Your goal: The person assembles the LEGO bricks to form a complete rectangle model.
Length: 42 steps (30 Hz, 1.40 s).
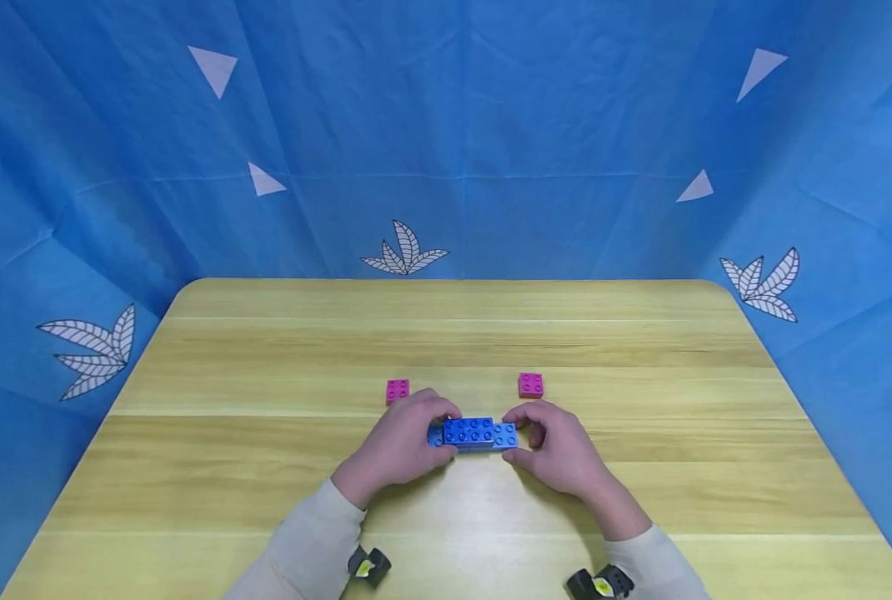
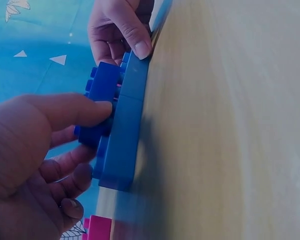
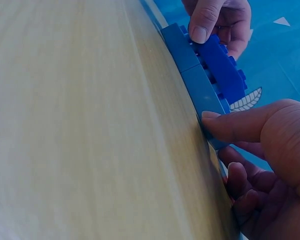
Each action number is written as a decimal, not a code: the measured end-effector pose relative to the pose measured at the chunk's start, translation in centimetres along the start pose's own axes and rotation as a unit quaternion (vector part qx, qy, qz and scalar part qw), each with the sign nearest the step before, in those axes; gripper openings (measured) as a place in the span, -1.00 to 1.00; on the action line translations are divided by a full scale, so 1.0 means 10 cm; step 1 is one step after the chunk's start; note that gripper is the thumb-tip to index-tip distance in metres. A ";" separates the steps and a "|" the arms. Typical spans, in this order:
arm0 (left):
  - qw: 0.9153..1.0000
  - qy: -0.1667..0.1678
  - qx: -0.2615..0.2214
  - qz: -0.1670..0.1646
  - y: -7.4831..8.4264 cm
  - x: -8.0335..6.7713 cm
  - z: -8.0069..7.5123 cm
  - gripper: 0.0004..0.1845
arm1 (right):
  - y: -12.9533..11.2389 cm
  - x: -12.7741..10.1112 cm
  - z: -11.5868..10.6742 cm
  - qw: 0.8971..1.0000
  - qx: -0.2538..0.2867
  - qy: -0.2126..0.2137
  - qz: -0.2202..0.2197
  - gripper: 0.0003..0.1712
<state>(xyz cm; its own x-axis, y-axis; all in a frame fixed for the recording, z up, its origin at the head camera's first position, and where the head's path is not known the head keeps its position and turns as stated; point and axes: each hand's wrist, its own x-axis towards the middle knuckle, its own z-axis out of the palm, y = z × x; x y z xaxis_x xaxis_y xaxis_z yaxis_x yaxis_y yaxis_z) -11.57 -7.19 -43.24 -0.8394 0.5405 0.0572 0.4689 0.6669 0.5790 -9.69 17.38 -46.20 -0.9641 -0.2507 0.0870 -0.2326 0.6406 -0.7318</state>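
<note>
Two light blue bricks stand end to end on the table, the right one [image 1: 505, 436] and the left one [image 2: 121, 145]. Above their seam lies a dark blue brick [image 1: 468, 431] with two rows of studs. In both wrist views, light blue studs show in a narrow gap beneath it. My left hand [image 1: 408, 437] pinches the dark blue brick near its left end, thumb on the near side. The right light blue brick's outer end is pinched between thumb and fingers of my right hand [image 1: 554, 446].
Behind my left hand is a pink brick [image 1: 398, 390], partly covered by that hand. A second pink brick [image 1: 531, 385] sits behind my right hand. The wooden table [image 1: 446, 333] ends at a blue curtain [image 1: 461, 142] on its far side.
</note>
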 end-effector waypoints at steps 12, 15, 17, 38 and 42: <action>1.000 0.007 -0.005 -0.015 -0.02 -0.01 0.02 -0.57 | 0.02 0.02 0.03 0.998 0.035 0.019 -0.043 -0.48; 1.000 0.009 -0.009 -0.017 -0.03 -0.02 0.03 -0.57 | 0.01 0.04 0.05 0.997 0.050 0.018 -0.059 -0.49; 1.000 0.011 -0.014 -0.019 -0.04 -0.02 0.04 -0.57 | 0.01 0.05 0.06 0.996 0.057 0.016 -0.066 -0.48; 0.994 0.041 -0.091 -0.039 -0.11 -0.06 0.09 -0.63 | -0.04 0.08 0.13 0.995 0.091 0.014 -0.046 -0.59; 0.994 0.043 -0.093 -0.036 -0.12 -0.06 0.09 -0.64 | -0.03 0.09 0.13 0.995 0.089 0.014 -0.048 -0.62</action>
<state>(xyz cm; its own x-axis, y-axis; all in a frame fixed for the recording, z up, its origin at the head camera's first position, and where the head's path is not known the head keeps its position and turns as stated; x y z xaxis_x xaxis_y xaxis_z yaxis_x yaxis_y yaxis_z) -11.42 -7.84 -44.71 -0.8930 0.4436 0.0760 0.3550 0.5906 0.7247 -10.29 15.99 -46.76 -0.9422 -0.2827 0.1797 -0.3005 0.4761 -0.8265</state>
